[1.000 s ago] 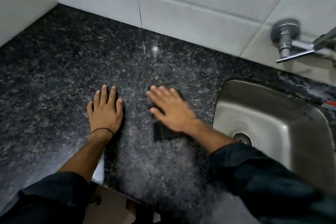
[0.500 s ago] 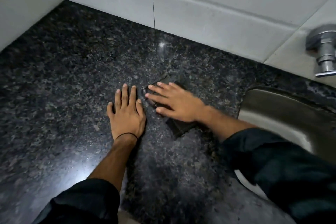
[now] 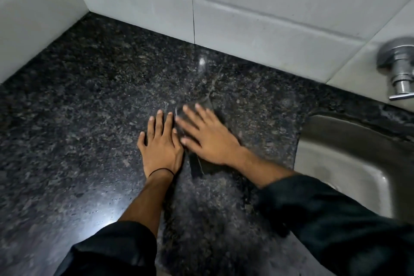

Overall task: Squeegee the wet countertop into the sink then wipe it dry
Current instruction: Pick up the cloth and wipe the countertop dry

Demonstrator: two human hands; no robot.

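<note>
Hands (image 3: 161, 143) (image 3: 208, 139) spread flat; right presses dark flat cloth (image 3: 201, 167) onto speckled granite countertop (image 3: 78, 119).

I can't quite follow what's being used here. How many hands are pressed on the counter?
2. The left hand lies flat on the dark granite countertop. The right hand is beside it, nearer the sink, flat on a dark pad that is mostly hidden.

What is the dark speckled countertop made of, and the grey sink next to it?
The dark speckled countertop looks like polished granite: flecked grain and a bright reflection. The grey sink looks like brushed stainless steel, dull silver with a soft sheen.
</note>
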